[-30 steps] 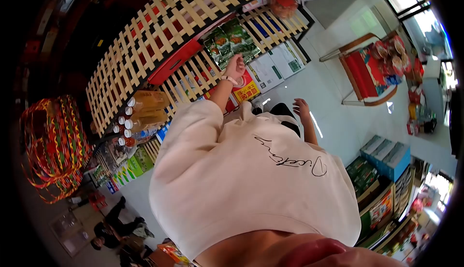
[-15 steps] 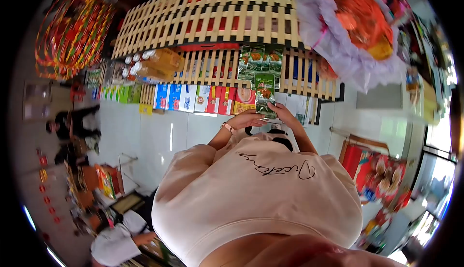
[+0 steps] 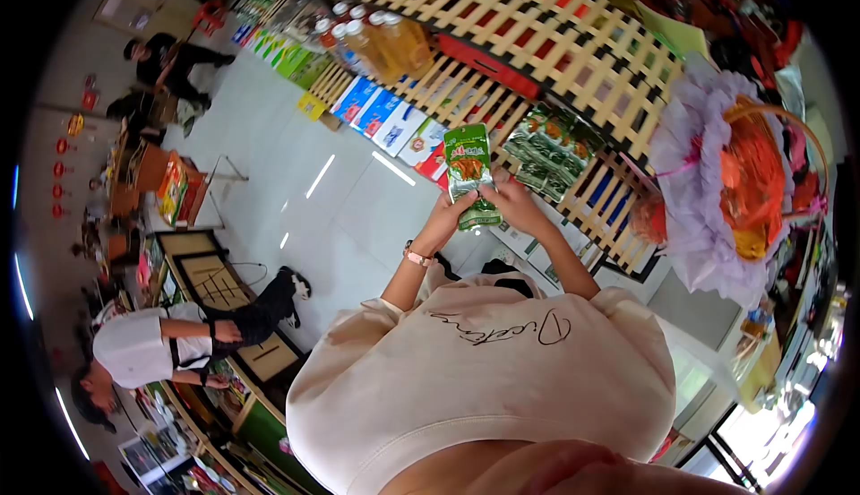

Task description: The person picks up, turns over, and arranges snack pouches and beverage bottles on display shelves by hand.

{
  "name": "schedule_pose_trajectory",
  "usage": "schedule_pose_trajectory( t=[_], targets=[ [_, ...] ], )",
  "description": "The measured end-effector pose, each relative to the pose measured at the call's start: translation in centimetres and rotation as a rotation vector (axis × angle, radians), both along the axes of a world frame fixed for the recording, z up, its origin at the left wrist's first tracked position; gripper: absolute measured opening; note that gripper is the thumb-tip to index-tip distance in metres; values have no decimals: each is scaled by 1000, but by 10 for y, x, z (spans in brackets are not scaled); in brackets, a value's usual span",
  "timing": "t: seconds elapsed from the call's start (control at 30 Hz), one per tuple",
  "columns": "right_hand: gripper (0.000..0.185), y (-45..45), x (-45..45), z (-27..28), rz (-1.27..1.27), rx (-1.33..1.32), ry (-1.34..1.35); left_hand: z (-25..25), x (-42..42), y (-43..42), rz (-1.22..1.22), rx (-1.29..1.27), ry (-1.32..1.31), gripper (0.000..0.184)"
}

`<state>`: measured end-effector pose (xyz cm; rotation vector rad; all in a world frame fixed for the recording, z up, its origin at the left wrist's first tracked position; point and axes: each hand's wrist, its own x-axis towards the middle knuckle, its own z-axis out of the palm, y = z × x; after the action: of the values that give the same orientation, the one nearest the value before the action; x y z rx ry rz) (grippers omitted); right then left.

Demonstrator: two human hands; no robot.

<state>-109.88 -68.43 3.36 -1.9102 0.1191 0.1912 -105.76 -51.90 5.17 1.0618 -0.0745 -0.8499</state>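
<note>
Head view: two hands [image 3: 442, 218] hold one packet [image 3: 468, 160].

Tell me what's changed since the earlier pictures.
Your left grip has drawn back from the slatted shelf toward you, and your right grip has come up; both now hold a green packet. The other packets and the bottles stayed where they were.

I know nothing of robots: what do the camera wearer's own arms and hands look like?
Human, not mechanical: the left hand and right hand wear no gloves. Loose, cream-coloured fabric sleeves leave both forearms bare. The left one wears a narrow, pinkish wristband; the right shows none.
</note>
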Motion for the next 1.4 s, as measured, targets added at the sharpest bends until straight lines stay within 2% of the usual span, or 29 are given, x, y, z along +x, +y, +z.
schedule_pose_trajectory(
  t=[0.03, 0.07, 0.1, 0.13, 0.17, 0.2, 0.27, 0.33, 0.37, 0.4, 0.43, 0.47, 0.5, 0.57, 0.63, 0.67, 0.73, 0.77, 0.8, 0.9, 1.0, 1.07, 1.2, 1.3, 1.33, 1.4],
  targets=[
    [34, 8, 12, 26, -111, 1, -282, 7, 0, 11, 39, -14, 7, 25],
    [27, 14, 21, 62, -247, -81, -182, 15, 1, 21, 76, -28, 11, 25],
    [17, 21, 32, 95, -364, -25, -339, 19, 1, 34, 110, -40, 19, 26],
    [22, 32, 36, 132, -353, 35, -498, 17, 2, 50, 109, -12, 2, 27],
    [37, 42, 40, 169, -329, 90, -655, 20, 4, 63, 118, -15, -11, 27],
    [40, 54, 42, 187, -292, 107, -845, 26, 4, 76, 129, -18, -22, 27],
    [33, 88, 49, 198, -185, 266, -996, 27, 1, 108, 160, 9, -22, 26],
    [14, 142, 69, 173, -118, 331, -835, 24, 8, 153, 203, 56, -36, 26],
    [18, 163, 78, 160, -135, 222, -725, 28, 19, 172, 217, 52, -57, 25],
    [16, 178, 82, 137, -97, 199, -494, 31, 20, 191, 230, 57, -67, 25],
    [19, 195, 85, 118, -84, 66, -415, 32, 19, 211, 246, 69, -73, 25],
    [25, 212, 82, 96, -56, 83, -282, 29, 22, 228, 301, 69, -118, 24],
    [25, 229, 79, 79, 18, 107, -278, 29, 27, 246, 300, 82, -130, 24],
    [25, 264, 71, 76, 196, 190, 21, 28, 28, 286, 295, 121, -128, 24],
    [24, 304, 71, 70, 253, 685, 231, 30, 30, 319, 305, 149, -125, 23],
    [25, 318, 76, 56, 316, 705, 313, 26, 32, 337, 286, 172, -144, 23],
    [26, 360, 80, 41, 327, 635, 207, 18, 38, 370, 177, 280, -177, 23],
    [27, 377, 87, 40, 343, 586, 149, 15, 38, 383, 221, 255, -166, 23],
    [30, 386, 95, 46, 390, 510, 168, 19, 41, 390, 275, 224, -168, 23],
    [31, 417, 113, 52, 432, 610, 181, 24, 58, 418, 337, 202, -173, 23],
    [32, 428, 140, 43, 540, 455, 223, 19, 73, 437, 312, 223, -157, 24],
    [32, 437, 161, 35, 531, 470, 268, 8, 95, 450, 267, 240, -156, 24],
    [31, 459, 215, 36, 514, 605, 288, 22, 143, 460, 344, 288, -130, 26],
    [30, 474, 269, 30, 576, 598, 347, 15, 190, 479, 372, 324, -117, 26],
    [30, 481, 287, 31, 582, 653, 324, 16, 211, 484, 347, 350, -138, 26],
    [30, 487, 326, 33, 605, 591, 214, 18, 246, 500, 277, 422, -160, 28]
  ],
)
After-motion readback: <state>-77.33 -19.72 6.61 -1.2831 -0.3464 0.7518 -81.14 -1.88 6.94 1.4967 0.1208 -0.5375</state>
